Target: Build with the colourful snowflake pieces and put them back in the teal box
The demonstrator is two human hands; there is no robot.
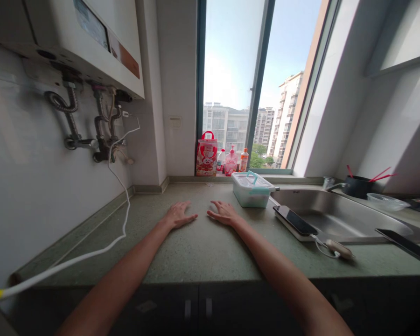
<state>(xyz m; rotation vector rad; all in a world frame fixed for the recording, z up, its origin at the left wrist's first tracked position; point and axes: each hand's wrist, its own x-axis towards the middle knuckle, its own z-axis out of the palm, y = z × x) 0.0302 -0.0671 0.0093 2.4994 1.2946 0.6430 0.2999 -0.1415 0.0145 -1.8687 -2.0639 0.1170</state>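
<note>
My left hand (pixel 178 214) lies flat on the grey-green countertop (pixel 203 252), fingers stretched out, holding nothing. My right hand (pixel 223 213) rests flat beside it, a small gap between them, fingers also spread and empty. Just right of my right hand stands a clear lidded box with a teal handle (pixel 252 188). A phone on a white power bank (pixel 296 221) lies at the sink's left rim.
A steel sink (pixel 339 217) fills the right side, with a dark pot (pixel 357 185) and clear bowl (pixel 387 201) behind it. A white cable (pixel 122 228) crosses the counter's left. A red bag (pixel 206 156) and bottles (pixel 233 161) stand at the window. A water heater (pixel 73 42) hangs at the upper left.
</note>
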